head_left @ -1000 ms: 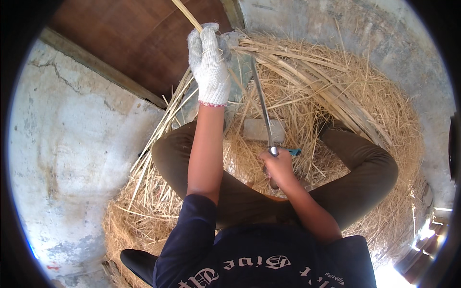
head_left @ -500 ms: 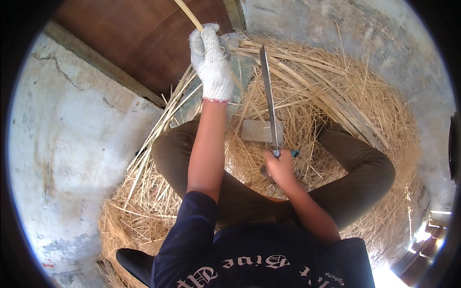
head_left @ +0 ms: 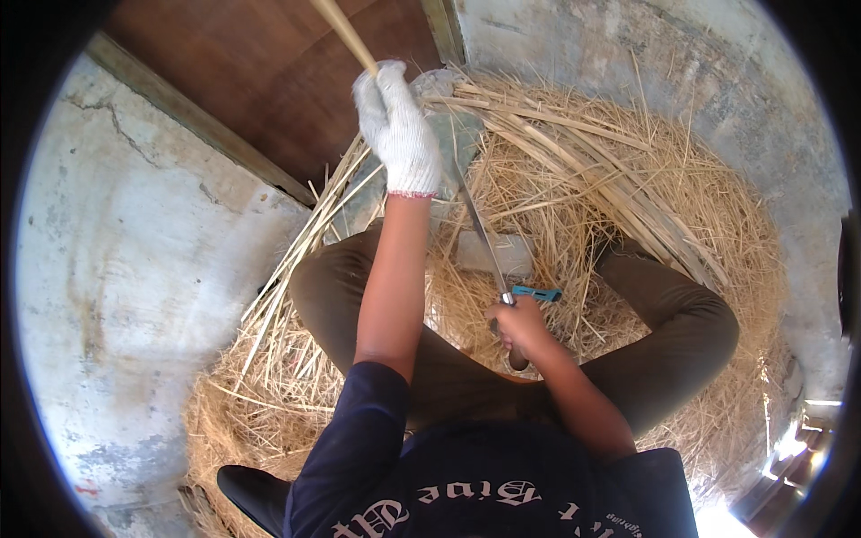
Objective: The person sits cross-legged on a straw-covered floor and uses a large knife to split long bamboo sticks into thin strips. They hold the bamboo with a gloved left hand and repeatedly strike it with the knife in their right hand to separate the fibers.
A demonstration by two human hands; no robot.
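Note:
My left hand point(head_left: 399, 125), in a white knitted glove with a red cuff edge, is closed round a pale bamboo strip point(head_left: 343, 32) that slants up to the upper left. My bare right hand point(head_left: 520, 323) grips the dark handle of a long machete point(head_left: 482, 229). Its narrow blade points up and left, its far end passing close beside the gloved wrist; whether it touches the strip I cannot tell. A small teal object point(head_left: 538, 293) lies just beyond my right hand. Between my legs sits a grey block point(head_left: 495, 254).
Straw-like shavings point(head_left: 708, 206) cover the floor around my folded legs point(head_left: 673, 314). Split bamboo strips point(head_left: 610, 179) lie at the far right, with thinner strips point(head_left: 291, 251) along the left. A brown door panel point(head_left: 242, 81) and worn plaster walls point(head_left: 152, 269) surround the spot.
The machete blade has swung left, from nearly upright to slanting toward the gloved hand. My left hand has come slightly nearer with the bamboo strip. More of the teal object shows.

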